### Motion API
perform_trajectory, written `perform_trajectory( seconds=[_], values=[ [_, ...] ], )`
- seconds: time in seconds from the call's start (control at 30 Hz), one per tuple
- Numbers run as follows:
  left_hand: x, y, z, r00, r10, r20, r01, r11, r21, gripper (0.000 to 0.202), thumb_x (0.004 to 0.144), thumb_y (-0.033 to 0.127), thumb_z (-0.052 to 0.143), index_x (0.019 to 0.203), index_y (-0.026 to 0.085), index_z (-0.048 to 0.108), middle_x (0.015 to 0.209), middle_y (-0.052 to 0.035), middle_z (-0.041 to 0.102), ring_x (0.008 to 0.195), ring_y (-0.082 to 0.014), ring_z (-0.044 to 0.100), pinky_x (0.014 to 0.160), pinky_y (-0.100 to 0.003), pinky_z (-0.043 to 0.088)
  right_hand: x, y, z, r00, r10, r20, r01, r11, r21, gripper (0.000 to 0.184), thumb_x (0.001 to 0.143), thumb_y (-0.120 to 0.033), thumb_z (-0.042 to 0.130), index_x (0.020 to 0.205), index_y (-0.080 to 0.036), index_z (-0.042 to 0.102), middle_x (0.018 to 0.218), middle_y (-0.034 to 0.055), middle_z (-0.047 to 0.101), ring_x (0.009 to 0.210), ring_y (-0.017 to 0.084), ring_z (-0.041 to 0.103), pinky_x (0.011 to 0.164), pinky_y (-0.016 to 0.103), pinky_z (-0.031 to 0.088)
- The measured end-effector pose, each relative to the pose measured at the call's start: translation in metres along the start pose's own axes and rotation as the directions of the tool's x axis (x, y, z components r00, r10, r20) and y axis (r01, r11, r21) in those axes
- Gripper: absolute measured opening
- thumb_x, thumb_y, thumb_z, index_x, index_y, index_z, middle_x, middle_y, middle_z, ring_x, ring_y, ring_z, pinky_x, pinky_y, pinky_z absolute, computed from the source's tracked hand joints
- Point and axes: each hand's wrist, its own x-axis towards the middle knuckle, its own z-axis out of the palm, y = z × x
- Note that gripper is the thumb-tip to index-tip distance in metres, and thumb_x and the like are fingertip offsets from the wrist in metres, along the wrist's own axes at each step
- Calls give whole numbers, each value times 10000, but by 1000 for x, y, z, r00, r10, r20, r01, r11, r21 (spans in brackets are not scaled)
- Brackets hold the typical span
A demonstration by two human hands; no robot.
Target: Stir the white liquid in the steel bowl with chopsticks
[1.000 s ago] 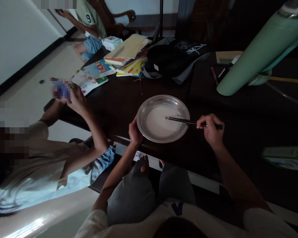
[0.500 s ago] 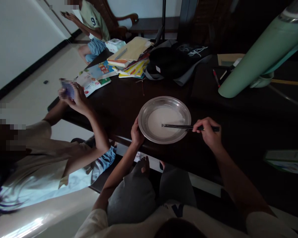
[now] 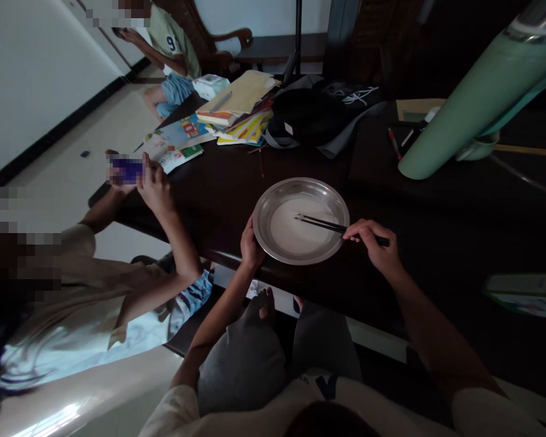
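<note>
A shallow metal bowl (image 3: pixel 264 232) rests on the dark table close to its front edge. Whitish liquid (image 3: pixel 291 233) covers its bottom. My left hand (image 3: pixel 252 246) grips the bowl's left rim, with the fingertips partly hidden by the bowl. In my right hand (image 3: pixel 377 243), at the right side of the bowl, is a pair of black chopsticks (image 3: pixel 323 224). Their tips are in the liquid near the bowl's middle, slightly apart from each other.
A tall green flask (image 3: pixel 464 109) stands on the right. Behind the bowl lie a black bag (image 3: pixel 307 115) and stacked books (image 3: pixel 239 115). A green-and-white box (image 3: pixel 525 294) is at the right. On the left, a seated person (image 3: pixel 155 267) holds a phone; another person (image 3: pixel 175 54) sits farther back.
My right hand has moved a little left, and the chopsticks now slant more, with their tips farther back and spread. The person at left has shifted a hand on the phone.
</note>
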Motion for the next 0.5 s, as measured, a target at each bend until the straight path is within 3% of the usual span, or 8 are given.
perform_trajectory(
  seconds=[0.13, 0.2, 0.3, 0.33, 0.4, 0.5],
  values=[
    [0, -2, -1, 1000, 2, 7, -2, 1000, -19, 461, 814, 208, 537, 1240, 211, 715, 1287, -51, 725, 1298, -276, 595, 1094, -371, 460, 2, -1, -2, 969, 2, -246, 14, 998, 61, 438, 960, -492, 572, 627, -220, 658, 534, -1, 607, 505, 135, 533, 498, 288, 409],
    [1, -1, -2, 1000, 5, -1, -5, 1000, -1, 445, 819, 192, 533, 1220, 203, 724, 1273, -52, 730, 1314, -284, 582, 1102, -376, 455, 2, 0, -1, 981, 27, -191, -11, 996, 84, 427, 959, -498, 572, 649, -221, 668, 543, -1, 622, 500, 134, 536, 495, 286, 412],
    [0, 1, -2, 1000, 18, -21, -17, 998, 54, 433, 818, 193, 527, 1196, 202, 737, 1287, -48, 724, 1344, -287, 557, 1133, -382, 428, 0, 0, 1, 999, 39, 23, -39, 999, 21, 366, 957, -481, 585, 744, -223, 733, 718, 32, 734, 630, 153, 636, 569, 297, 479],
    [0, 3, -2, 999, 24, -27, -22, 997, 74, 428, 817, 200, 528, 1188, 203, 742, 1295, -47, 720, 1349, -286, 553, 1139, -380, 422, 0, 0, 1, 998, 33, 44, -32, 999, -11, 359, 958, -477, 586, 759, -223, 744, 762, 40, 749, 670, 158, 654, 591, 300, 494],
    [-1, 5, -1, 999, 30, -29, -28, 995, 94, 426, 810, 200, 530, 1176, 199, 747, 1309, -50, 713, 1345, -288, 558, 1139, -377, 421, 0, -1, 0, 999, 7, -41, -8, 999, -38, 372, 959, -469, 588, 726, -220, 735, 730, 36, 733, 662, 153, 648, 588, 295, 493],
    [-2, 7, 1, 1000, 19, -19, -17, 996, 90, 432, 803, 176, 526, 1177, 184, 743, 1313, -58, 711, 1324, -297, 573, 1123, -384, 435, 2, -2, -3, 973, -13, -230, 26, 998, 52, 413, 958, -479, 585, 655, -215, 682, 557, 2, 631, 521, 129, 566, 511, 284, 445]
  ],
)
